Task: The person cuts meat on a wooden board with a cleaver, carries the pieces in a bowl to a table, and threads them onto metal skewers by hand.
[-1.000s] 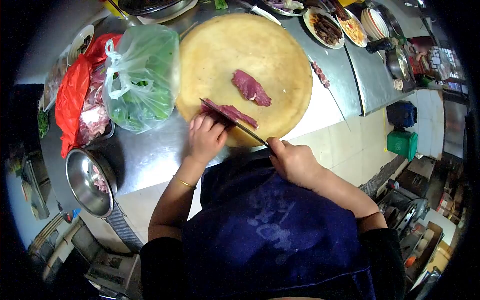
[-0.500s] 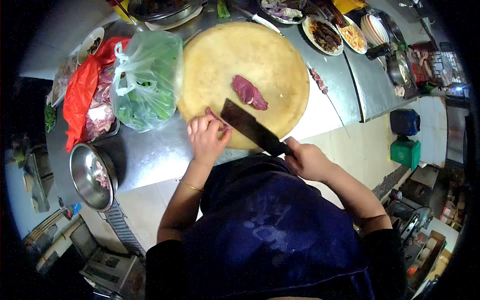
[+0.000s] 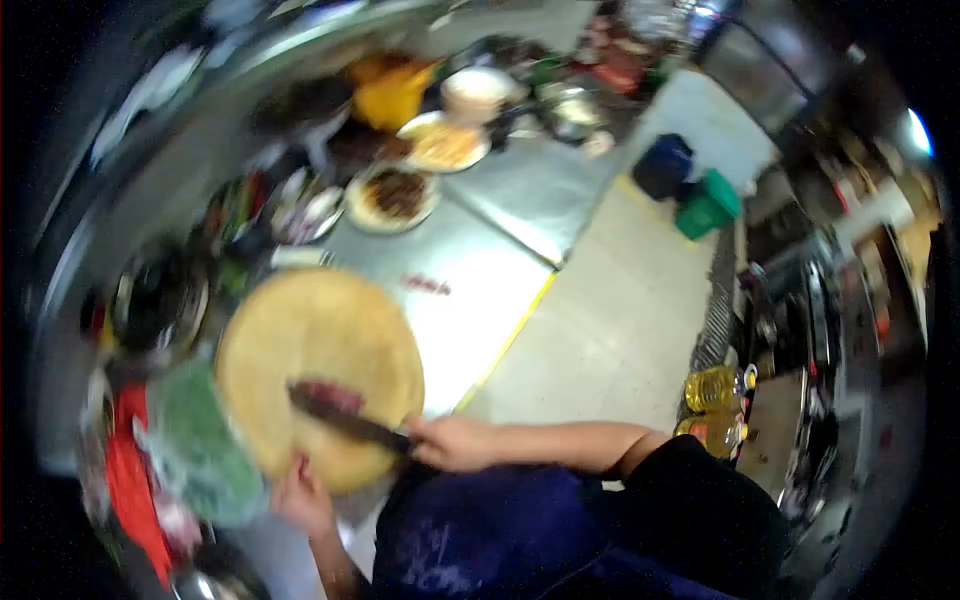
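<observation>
My right hand point(image 3: 455, 443) is closed around the handle of a dark cleaver point(image 3: 352, 422), its blade over the round wooden chopping board point(image 3: 290, 320). Just beyond the blade, and partly hidden by it, lies a piece of red meat point(image 3: 340, 394). At the board's near left edge, my left hand point(image 3: 303, 503) is closed, with a small reddish strip of meat point(image 3: 301, 464) at its fingertips. Motion blurs the whole view.
Left of the board sits a knotted plastic bag of greens point(image 3: 205, 440) beside a red bag point(image 3: 135, 480). Plates of dark food point(image 3: 395, 195) and yellowish shreds point(image 3: 443, 145) stand beyond. A meat skewer point(image 3: 427, 284) lies on the steel table point(image 3: 475, 325).
The view has swung to the right, showing more floor and oil bottles. The cleaver's blade is now beside the larger meat piece; my left hand still sits at the board's edge.
</observation>
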`<state>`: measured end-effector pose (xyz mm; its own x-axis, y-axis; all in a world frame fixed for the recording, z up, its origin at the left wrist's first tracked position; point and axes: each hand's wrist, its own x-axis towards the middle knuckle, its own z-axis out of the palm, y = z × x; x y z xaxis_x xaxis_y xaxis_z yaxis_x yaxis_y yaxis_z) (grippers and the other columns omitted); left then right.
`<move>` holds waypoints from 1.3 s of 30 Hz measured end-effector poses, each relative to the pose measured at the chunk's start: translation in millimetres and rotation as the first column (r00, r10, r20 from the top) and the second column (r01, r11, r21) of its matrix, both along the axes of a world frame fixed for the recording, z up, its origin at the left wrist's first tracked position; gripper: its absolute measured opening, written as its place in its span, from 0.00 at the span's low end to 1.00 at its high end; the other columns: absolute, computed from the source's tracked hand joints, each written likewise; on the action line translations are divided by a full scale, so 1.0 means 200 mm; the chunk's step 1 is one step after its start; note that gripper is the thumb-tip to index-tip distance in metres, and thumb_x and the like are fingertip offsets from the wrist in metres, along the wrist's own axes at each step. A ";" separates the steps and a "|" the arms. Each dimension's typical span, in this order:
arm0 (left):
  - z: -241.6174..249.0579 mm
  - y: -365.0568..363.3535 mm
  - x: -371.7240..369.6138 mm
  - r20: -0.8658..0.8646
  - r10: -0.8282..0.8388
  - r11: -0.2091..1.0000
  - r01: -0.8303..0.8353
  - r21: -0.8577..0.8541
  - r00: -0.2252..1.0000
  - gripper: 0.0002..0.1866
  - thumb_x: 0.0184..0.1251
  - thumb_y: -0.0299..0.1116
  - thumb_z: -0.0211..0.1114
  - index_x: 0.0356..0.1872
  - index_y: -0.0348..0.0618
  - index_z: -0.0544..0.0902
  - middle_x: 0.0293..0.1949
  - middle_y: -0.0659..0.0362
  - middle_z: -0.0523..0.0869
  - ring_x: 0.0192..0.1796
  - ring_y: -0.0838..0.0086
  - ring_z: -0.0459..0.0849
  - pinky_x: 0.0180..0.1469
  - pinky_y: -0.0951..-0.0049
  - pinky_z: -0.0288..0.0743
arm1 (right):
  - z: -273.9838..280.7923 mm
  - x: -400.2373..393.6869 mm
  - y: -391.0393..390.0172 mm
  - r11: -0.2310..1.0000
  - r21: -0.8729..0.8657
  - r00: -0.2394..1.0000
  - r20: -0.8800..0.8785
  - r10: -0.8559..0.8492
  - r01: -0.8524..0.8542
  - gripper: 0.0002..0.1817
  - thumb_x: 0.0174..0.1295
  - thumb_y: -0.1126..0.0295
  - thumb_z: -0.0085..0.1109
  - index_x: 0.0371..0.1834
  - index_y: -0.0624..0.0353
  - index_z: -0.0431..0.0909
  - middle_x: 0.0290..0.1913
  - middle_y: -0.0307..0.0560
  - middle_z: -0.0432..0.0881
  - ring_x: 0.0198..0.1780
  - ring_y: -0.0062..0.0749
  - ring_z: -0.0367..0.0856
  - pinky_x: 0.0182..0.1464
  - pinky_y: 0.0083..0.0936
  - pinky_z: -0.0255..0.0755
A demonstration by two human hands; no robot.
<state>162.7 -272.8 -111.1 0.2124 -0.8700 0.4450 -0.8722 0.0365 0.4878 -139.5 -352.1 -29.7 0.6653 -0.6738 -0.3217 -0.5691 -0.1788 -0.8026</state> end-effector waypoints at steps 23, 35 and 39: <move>0.04 0.03 -0.06 -0.035 0.161 0.979 -0.155 0.135 0.986 0.07 0.54 0.31 0.69 0.36 0.51 0.85 0.45 0.59 0.84 0.51 0.61 0.79 0.54 0.61 0.68 | 0.13 0.01 -0.01 0.961 -0.179 0.974 -0.122 0.192 -0.211 0.23 0.61 0.69 0.59 0.58 0.57 0.65 0.32 0.59 0.82 0.35 0.59 0.82 0.37 0.48 0.76; -0.04 0.02 -0.06 0.051 0.128 0.991 -0.130 0.020 0.990 0.07 0.49 0.31 0.72 0.31 0.52 0.85 0.37 0.66 0.83 0.45 0.66 0.78 0.51 0.63 0.67 | 0.02 0.40 -0.12 0.903 -0.256 0.917 -0.296 0.267 -0.345 0.20 0.61 0.67 0.58 0.53 0.61 0.64 0.27 0.61 0.81 0.34 0.62 0.82 0.36 0.50 0.75; -0.06 0.03 -0.04 0.054 0.128 0.992 -0.127 -0.016 0.990 0.07 0.50 0.30 0.71 0.32 0.51 0.84 0.37 0.65 0.83 0.44 0.65 0.78 0.50 0.62 0.67 | 0.11 0.22 -0.10 0.944 -0.131 0.920 -0.299 0.253 -0.303 0.21 0.61 0.68 0.58 0.54 0.62 0.64 0.28 0.62 0.80 0.35 0.62 0.81 0.37 0.50 0.75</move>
